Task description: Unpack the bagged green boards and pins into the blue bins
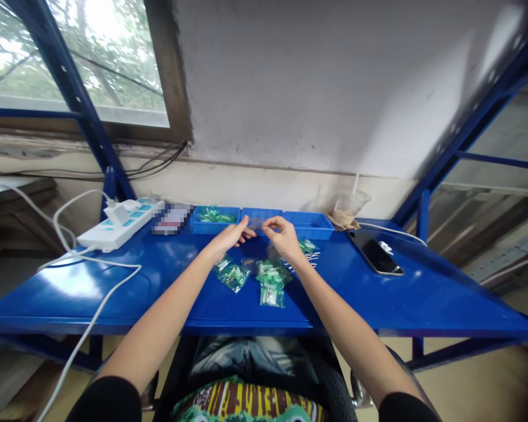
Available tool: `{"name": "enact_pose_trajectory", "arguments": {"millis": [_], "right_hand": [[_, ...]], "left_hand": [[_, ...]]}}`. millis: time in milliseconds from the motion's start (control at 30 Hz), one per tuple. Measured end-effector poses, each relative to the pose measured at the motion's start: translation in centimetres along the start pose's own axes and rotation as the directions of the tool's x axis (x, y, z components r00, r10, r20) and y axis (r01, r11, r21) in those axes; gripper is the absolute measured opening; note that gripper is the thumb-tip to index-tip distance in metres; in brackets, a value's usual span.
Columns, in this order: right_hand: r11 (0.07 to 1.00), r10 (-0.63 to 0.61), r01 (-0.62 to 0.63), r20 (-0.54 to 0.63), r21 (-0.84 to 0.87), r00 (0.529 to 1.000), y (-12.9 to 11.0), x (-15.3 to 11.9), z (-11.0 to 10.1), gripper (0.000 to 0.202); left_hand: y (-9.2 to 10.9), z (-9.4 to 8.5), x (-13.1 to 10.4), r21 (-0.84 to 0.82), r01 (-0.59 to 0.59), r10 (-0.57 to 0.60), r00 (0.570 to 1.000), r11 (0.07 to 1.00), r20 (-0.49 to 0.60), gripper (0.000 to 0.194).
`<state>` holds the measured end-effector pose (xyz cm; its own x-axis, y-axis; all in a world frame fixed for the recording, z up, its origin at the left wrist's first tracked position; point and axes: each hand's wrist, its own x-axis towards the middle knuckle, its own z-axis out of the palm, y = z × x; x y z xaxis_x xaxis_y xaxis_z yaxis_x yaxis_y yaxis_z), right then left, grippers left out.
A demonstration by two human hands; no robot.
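Over the middle of the blue worktop (356, 305), the left hand (236, 234) is partly open, its thumb and fingers apart, at the left side of a clear plastic bag (257, 224). Whether it grips the bag is too blurred to tell. The right hand (283, 235) is nearly closed, thumb and forefinger pinching the bag's right side. The bag is in front of the middle blue bin (262, 213), one of three in a row along the worktop's far edge; the left bin (196, 227) holds green packets (213, 214).

Small clear packets with green and white contents (271, 275) lie below the hands, some overlapping, toward the near edge. Thin white sticks (311, 256) lie just beside the right wrist.

Toward the right end are a dark-screened smartphone (374, 253) and, against it, a small white item (385, 248). A clear plastic cup (351, 204) stands near the far edge. A white power strip (110, 233) lies by the far left corner.
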<state>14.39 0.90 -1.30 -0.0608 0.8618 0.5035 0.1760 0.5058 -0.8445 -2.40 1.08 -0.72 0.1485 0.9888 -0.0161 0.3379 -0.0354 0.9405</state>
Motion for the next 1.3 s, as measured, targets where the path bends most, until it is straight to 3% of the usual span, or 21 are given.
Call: {"name": "enact_pose_trajectory", "arguments": {"millis": [100,200,267,333,433,500,567,667,733,800,833,900,933,1000,1100,1200,1300], "right_hand": [[0.993,-0.067,0.069,0.022,-0.091,0.997,0.0,-0.3,0.1,0.01],[0.987,-0.039,0.039,0.003,-0.157,0.999,0.1,-0.3,0.2,0.018],[0.985,0.032,-0.031,0.0,-0.168,0.999,0.1,-0.2,0.2,0.014],[0.984,0.151,-0.149,0.014,-0.097,0.988,-0.1,-0.1,0.1,0.014],[0.924,0.358,-0.363,0.066,0.121,0.932,-0.4,0.1,-0.1,0.036],[0.864,0.424,-0.44,0.117,0.243,0.898,-0.4,0.1,-0.2,0.038],[0.841,0.428,-0.45,0.14,0.3,0.893,-0.3,0.1,-0.1,0.033],[0.871,0.379,-0.388,0.09,0.301,0.921,-0.2,0.1,0.1,0.028],[0.914,0.302,-0.299,0.033,0.275,0.953,-0.1,0.1,0.2,0.025],[0.959,0.177,-0.168,-0.019,0.227,0.984,-0.2,0.1,0.2,0.02],[0.976,0.11,-0.102,-0.032,0.194,0.993,-0.3,0.1,0.2,0.017],[0.994,0.002,0.0,-0.015,0.113,1.0,-0.5,0.0,0.2,0.011],[0.997,-0.038,0.038,0.012,0.067,0.999,-0.6,-0.1,0.1,0.009],[0.995,-0.094,0.096,0.066,-0.023,0.993,-0.6,-0.3,0.1,0.007],[0.984,-0.122,0.13,0.07,-0.119,0.99,-0.4,-0.4,0.1,0.011],[0.989,-0.044,0.048,0.029,-0.141,0.999,-0.2,-0.4,0.2,0.014],[0.991,0.124,-0.123,0.034,-0.044,0.992,-0.3,-0.1,0.1,0.019]], "left_hand": [[-0.1,0.0,0.1,-0.12,0.015,-0.02,0.999,0.993,-0.039,0.037],[-0.2,0.1,0.0,-0.11,-0.142,0.131,0.986,0.984,-0.102,0.026],[-0.2,0.2,0.0,-0.043,-0.275,0.265,0.95,0.96,-0.163,0.023],[-0.1,0.3,-0.1,0.061,-0.387,0.391,0.898,0.92,-0.2,0.018],[0.3,0.5,-0.6,0.29,-0.482,0.543,0.82,0.827,-0.183,0.012],[0.6,0.6,-0.9,0.414,-0.522,0.619,0.773,0.746,-0.14,0.013],[0.7,0.8,-1.1,0.454,-0.545,0.65,0.753,0.704,-0.104,0.015],[0.5,1.0,-0.9,0.381,-0.49,0.581,0.795,0.784,-0.175,0.018],[0.2,0.9,-0.6,0.247,-0.374,0.429,0.875,0.894,-0.225,0.018],[0.0,0.8,-0.3,0.076,-0.174,0.184,0.969,0.982,-0.164,0.028],[0.0,0.8,-0.3,-0.007,-0.062,0.061,0.993,0.998,-0.097,0.038],[0.1,0.7,-0.3,-0.159,0.111,-0.108,0.994,0.981,0.03,0.052],[0.3,0.7,-0.4,-0.227,0.143,-0.132,0.989,0.963,0.064,0.054],[0.5,0.7,-0.5,-0.325,0.103,-0.085,0.994,0.94,0.068,0.049],[0.6,0.8,-0.6,-0.32,-0.036,0.025,0.999,0.947,-0.039,0.035],[0.4,0.8,-0.4,-0.178,-0.162,0.129,0.974,0.97,-0.184,0.026],[0.3,0.9,-0.5,0.071,-0.35,0.357,0.902,0.934,-0.245,0.018]]}}
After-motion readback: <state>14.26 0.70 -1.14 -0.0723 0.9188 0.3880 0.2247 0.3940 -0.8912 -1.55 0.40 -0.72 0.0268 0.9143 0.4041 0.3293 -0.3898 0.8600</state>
